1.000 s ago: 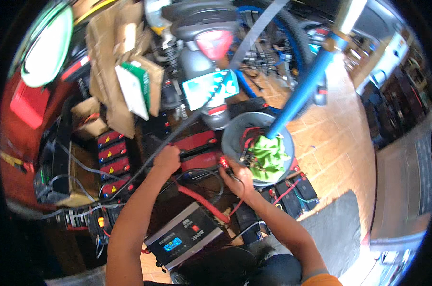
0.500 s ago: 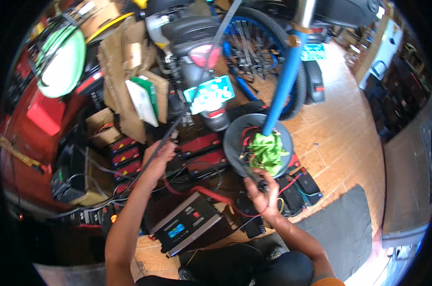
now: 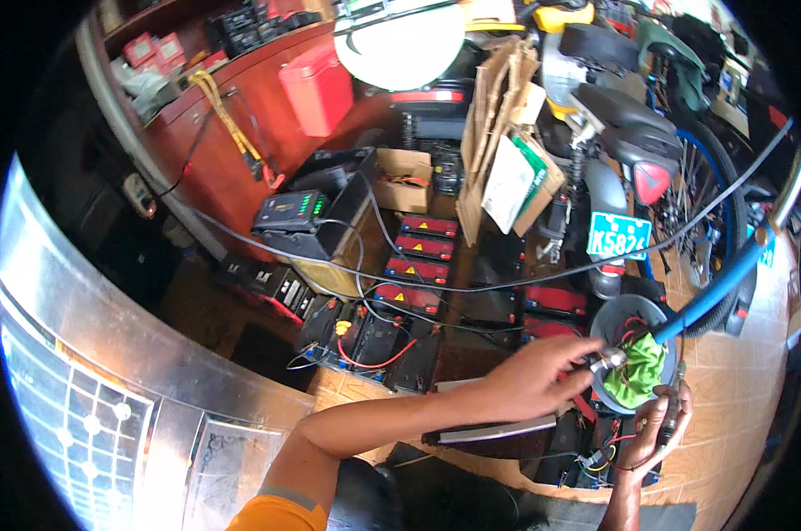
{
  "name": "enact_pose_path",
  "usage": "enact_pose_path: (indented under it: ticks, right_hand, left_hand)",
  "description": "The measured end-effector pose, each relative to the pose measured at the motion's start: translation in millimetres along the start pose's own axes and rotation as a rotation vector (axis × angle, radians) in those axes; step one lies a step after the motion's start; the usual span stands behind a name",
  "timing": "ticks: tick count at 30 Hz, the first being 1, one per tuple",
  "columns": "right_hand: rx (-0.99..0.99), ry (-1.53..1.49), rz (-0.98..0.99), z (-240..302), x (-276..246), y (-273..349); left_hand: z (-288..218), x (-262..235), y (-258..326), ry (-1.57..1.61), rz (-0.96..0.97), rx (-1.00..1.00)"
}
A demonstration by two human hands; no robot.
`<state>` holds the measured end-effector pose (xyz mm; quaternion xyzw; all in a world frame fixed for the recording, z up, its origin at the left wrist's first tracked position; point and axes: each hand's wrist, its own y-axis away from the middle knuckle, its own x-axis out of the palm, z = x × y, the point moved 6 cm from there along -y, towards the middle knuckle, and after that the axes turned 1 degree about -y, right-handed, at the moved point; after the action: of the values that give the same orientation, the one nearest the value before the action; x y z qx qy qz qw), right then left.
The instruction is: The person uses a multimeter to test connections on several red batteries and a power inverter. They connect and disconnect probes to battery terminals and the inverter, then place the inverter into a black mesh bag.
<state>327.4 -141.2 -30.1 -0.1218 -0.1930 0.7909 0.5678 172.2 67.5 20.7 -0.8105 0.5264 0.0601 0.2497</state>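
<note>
My left hand (image 3: 542,379) reaches across to the grey bowl (image 3: 597,326), fingers curled around a small shiny metal piece (image 3: 611,359) whose kind I cannot make out. Low beside the bowl, my right hand (image 3: 655,435) grips a slim black-handled tool (image 3: 672,418) with its thin shaft upward. A crumpled bright green cloth (image 3: 637,370) lies in the bowl, near both hands. Thin red wires show behind the cloth. Below my left forearm sits a metal-edged box (image 3: 498,428), partly hidden by the arm.
A blue pole (image 3: 714,288) slants over the bowl. A black cable (image 3: 498,286) crosses the view. Several red-topped batteries (image 3: 422,248) stand in rows, with black batteries (image 3: 369,341) nearer. Folded cardboard (image 3: 493,133) leans by a motorcycle (image 3: 617,133). A metal-framed panel (image 3: 73,434) borders the left.
The view has swung left, shifting the scene rightward. My left hand has moved from the batteries to the bowl's edge. My right hand still holds the black-handled tool beside the bowl.
</note>
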Motion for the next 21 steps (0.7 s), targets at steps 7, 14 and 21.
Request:
enact_pose_path:
  ticks: [7,14,21]
  right_hand:
    - [0.067,-0.278,0.319,54,40,-7]
    - [0.097,-0.254,0.334,52,36,-30]
    - [0.010,0.345,0.778,45,77,57]
  left_hand:
    - [-68,23,33,0.328,0.038,0.204]
    - [-117,11,62,0.318,-0.377,0.523]
    - [-95,86,95,-0.114,0.271,0.581]
